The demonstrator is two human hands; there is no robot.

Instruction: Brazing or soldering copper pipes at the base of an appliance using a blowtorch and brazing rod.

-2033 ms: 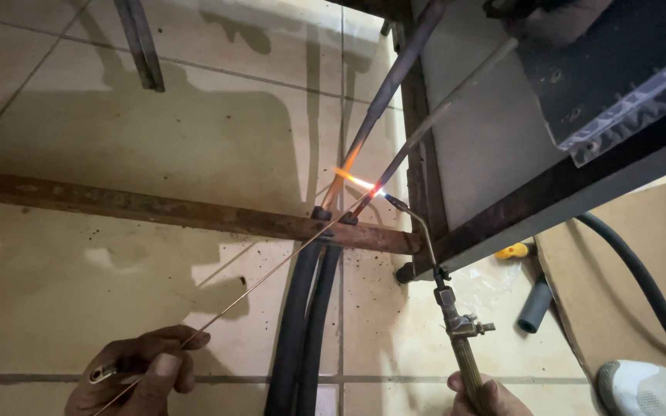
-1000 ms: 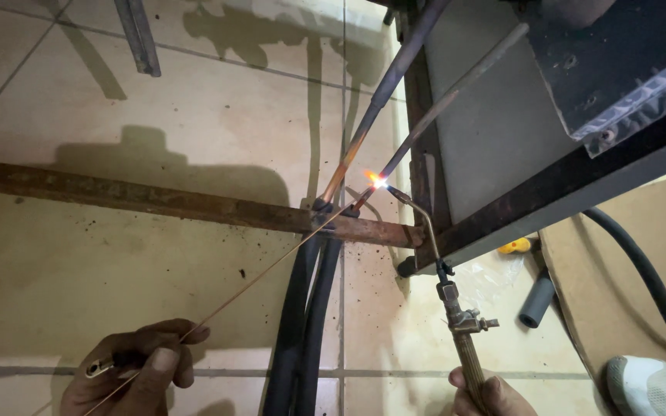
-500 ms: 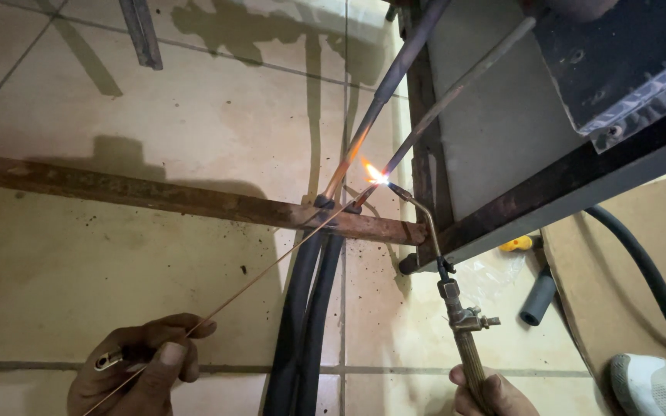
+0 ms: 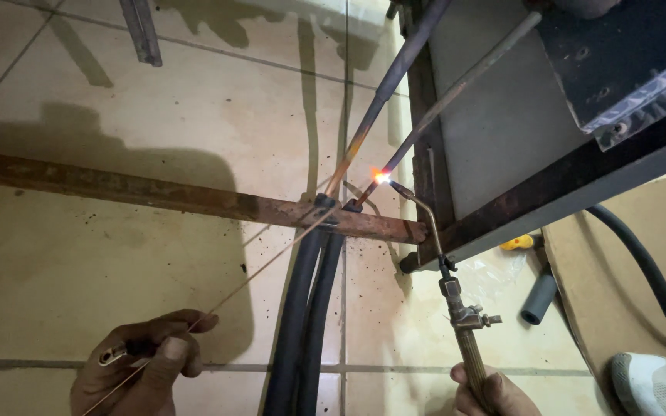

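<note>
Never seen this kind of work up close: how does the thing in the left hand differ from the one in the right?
The left hand pinches a thin bare wire rod, straight and hair-slim. The right hand grips a torch, thicker, with a knurled handle, valve knobs and a curved neck. The torch's tip burns with a bright flame; the rod shows no glow. Both point toward the same spot on the pipes.
</note>
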